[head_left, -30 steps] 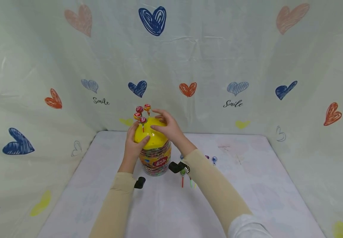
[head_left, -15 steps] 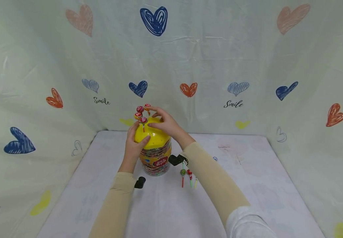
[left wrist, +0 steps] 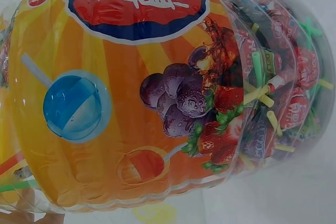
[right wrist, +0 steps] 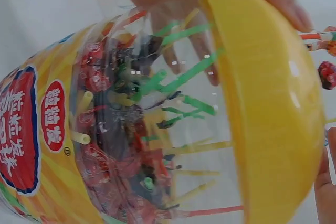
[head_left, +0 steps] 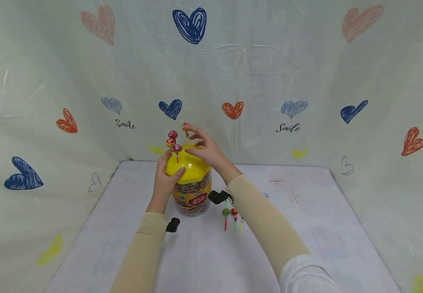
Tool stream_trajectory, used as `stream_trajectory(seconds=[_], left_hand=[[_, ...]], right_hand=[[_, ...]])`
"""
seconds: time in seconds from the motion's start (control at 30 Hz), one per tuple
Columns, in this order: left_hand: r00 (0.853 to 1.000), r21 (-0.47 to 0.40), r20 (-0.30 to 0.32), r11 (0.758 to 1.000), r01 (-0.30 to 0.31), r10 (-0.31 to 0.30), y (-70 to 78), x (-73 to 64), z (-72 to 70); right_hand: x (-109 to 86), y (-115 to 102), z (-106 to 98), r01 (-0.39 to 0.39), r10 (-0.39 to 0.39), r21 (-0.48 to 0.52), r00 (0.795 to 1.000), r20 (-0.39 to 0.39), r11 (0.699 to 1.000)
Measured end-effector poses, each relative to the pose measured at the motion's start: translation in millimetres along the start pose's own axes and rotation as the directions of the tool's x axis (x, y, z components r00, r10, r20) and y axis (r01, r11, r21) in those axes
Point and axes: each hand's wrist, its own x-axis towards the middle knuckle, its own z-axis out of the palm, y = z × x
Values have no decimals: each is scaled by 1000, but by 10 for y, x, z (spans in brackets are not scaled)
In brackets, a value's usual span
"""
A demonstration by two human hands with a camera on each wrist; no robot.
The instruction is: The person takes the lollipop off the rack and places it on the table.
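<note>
- Head view, nearest first: two beige sleeves (head_left: 138, 256) reach over the pale table (head_left: 193, 264); a few loose lollipops (head_left: 226, 212) lie by the right forearm, which should ride high enough not to sweep them.
- Just left of those stands the jar (head_left: 198, 199), upright; through its clear wall, the right wrist view shows it packed with sticks and wrapped sweets.
- On top, the left hand (head_left: 163, 179) grips the yellow lid (head_left: 193, 171) from the left, thumb on the near side. That bracing looks right to me; a loose hold could let the lid twist.
- The three lollipops (head_left: 176, 148) stand at the lid's left, close above those fingers, so I'd mind not knocking them.
- Farther back, the right hand (head_left: 209, 151) seems to pinch the far lollipop (head_left: 185, 125), index fingertip at its wrapped head; contact with the stick is unclear. Moving it along the stick's line, not sideways, should avoid bending it.
- Behind everything hangs a heart-printed curtain (head_left: 255, 142).
</note>
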Motion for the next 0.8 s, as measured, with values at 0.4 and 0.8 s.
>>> stream_trajectory(seconds=[0.4, 0.8], left_hand=[[1000, 7, 9, 1000, 27, -27, 44, -2, -1], [998, 21, 17, 998, 58, -58, 329, -106, 2]], right_hand=[[-242, -43, -212, 71, -57, 204, 996, -74, 976], [-711, 196, -549, -85, 130, 326, 984, -119, 941]])
